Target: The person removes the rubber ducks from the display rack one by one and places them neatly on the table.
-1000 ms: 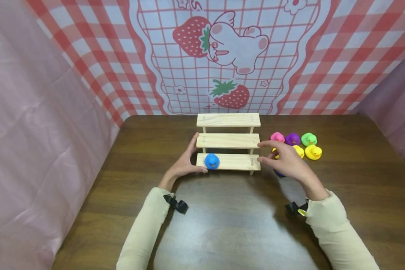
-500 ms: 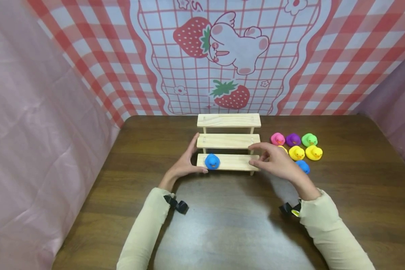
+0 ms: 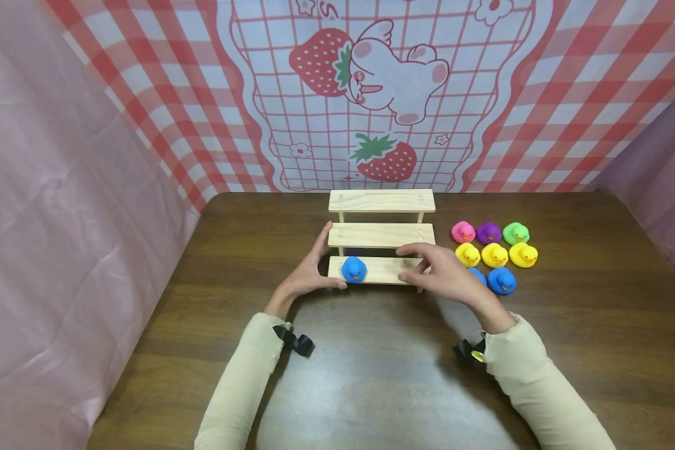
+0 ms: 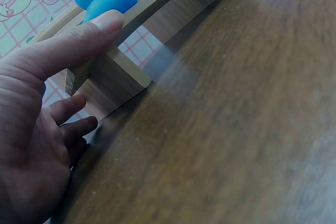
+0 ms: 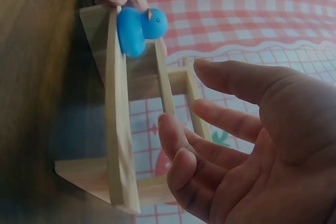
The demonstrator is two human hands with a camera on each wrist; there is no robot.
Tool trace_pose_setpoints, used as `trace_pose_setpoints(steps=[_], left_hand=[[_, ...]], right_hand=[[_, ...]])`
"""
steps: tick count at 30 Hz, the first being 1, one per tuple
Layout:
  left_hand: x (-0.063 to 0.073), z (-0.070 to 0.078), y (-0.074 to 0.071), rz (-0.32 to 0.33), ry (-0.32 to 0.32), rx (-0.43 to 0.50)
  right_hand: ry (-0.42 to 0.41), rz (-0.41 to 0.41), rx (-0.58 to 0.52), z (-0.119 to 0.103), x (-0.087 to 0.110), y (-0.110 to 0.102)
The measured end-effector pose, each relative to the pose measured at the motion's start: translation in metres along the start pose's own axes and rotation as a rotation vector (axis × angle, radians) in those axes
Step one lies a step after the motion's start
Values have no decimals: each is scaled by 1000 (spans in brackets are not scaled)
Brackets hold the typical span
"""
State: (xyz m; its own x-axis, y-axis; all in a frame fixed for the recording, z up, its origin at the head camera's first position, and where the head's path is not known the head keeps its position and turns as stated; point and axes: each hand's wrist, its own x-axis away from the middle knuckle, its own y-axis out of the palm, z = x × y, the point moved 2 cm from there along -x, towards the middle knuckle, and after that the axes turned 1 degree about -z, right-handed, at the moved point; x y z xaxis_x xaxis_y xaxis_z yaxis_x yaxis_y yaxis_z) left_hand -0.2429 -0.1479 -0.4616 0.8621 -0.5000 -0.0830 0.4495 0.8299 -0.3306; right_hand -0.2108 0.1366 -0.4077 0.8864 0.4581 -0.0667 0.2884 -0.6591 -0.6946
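Note:
A three-step wooden display stand (image 3: 382,235) stands at the back middle of the table. On the left of its lowest step sits a blue rubber duck (image 3: 354,269). My left hand (image 3: 308,270) grips the stand's left end; its thumb (image 4: 107,22) lies on the front edge of the lowest step, close to the duck. My right hand (image 3: 447,275) hovers over the right part of that step, fingers loosely bent and apart, holding nothing. In the right wrist view its thumb and fingers stand beside the steps, with the blue duck farther along.
Right of the stand several rubber ducks sit in rows: pink (image 3: 464,232), purple (image 3: 489,233) and green (image 3: 515,234) behind, yellow (image 3: 495,255) in the middle, blue (image 3: 502,281) in front. A checked strawberry cloth (image 3: 259,125) hangs behind the table.
My right hand has moved left from the stand's right end to over the lowest step, uncovering yellow and blue ducks behind it. The left hand and the duck on the step have stayed put.

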Motion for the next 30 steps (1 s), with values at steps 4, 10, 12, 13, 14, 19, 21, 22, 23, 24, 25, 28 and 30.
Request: trace_pose_setpoints(steps=[4,10,12,13,14,19,21,22,23,24,25,28,30], left_hand=[[-4,-12,1,8,3,-6],[-9,-31,0,24,12,-36],[-9,-32,-1,25,15,-34],[-8,-32,-1,26,13,-32],[-8,-32,-1,25,12,-28],[-9,-33,0,22,6,-12],[-9,-33,0,21,5,-7],[-9,-33,0,22,3,-7],[-9,-32,0,22,1,-5],[-9,-31,0,22,-2,-4],[-8,-29,0,21,-4,-1],[-5,-17,0,10,-4,7],[-3,-9,0,2,-2,16]], right_hand=[[-1,-17,-13,-2,-4,6],[-31,-13,-5,-4,-11,15],[-43,-16,-8,-6,-14,18],[-44,-20,-12,-7,-16,20],[-44,-26,-15,-8,-18,22],[-31,-58,-34,-12,-23,30],[-28,-68,-43,-13,-25,33],[-28,-72,-46,-14,-26,34],[-29,-75,-50,-15,-27,35],[-31,-76,-50,-16,-28,36],[-31,-76,-48,-16,-29,38],[-32,-74,-42,-19,-31,41],[-32,-70,-32,-19,-33,43]])
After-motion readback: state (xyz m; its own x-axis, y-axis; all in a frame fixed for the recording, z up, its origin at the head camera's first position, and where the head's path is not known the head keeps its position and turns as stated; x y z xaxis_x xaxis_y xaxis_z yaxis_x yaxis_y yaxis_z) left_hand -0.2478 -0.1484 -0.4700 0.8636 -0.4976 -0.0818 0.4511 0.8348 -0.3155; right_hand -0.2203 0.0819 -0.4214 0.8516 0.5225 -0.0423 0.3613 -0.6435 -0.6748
